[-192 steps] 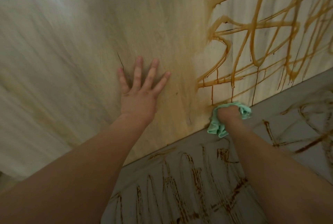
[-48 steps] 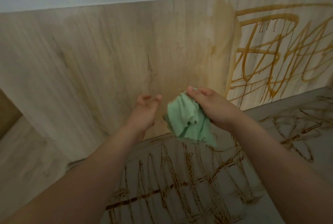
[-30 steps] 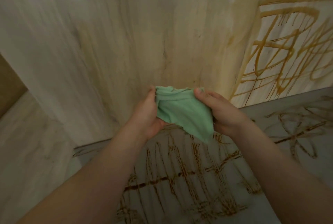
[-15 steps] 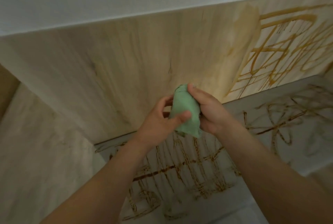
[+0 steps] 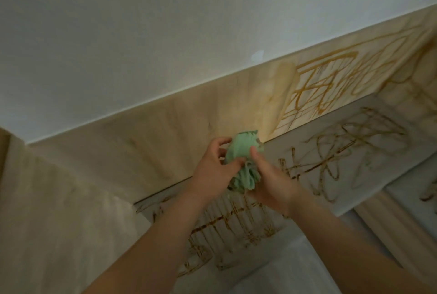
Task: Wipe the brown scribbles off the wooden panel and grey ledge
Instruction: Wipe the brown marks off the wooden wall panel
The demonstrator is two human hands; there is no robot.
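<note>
Nearest, grip: left hand (image 5: 212,170) and right hand (image 5: 272,182) are both clamped on a bunched green cloth (image 5: 243,151), fingers curled round it.
Cloth: held in the air above the ledge and in front of the panel's lower edge; brown stains along its top.
Grey ledge (image 5: 369,158): crossed with dark brown scribbles (image 5: 236,220), loops and hatching, not readable as words.
Wooden panel (image 5: 165,142): upright behind the ledge; left part bare with a pale smear, right part carrying orange-brown scrawl (image 5: 331,80) with drips.
Room: white wall (image 5: 165,33) above the panel.
</note>
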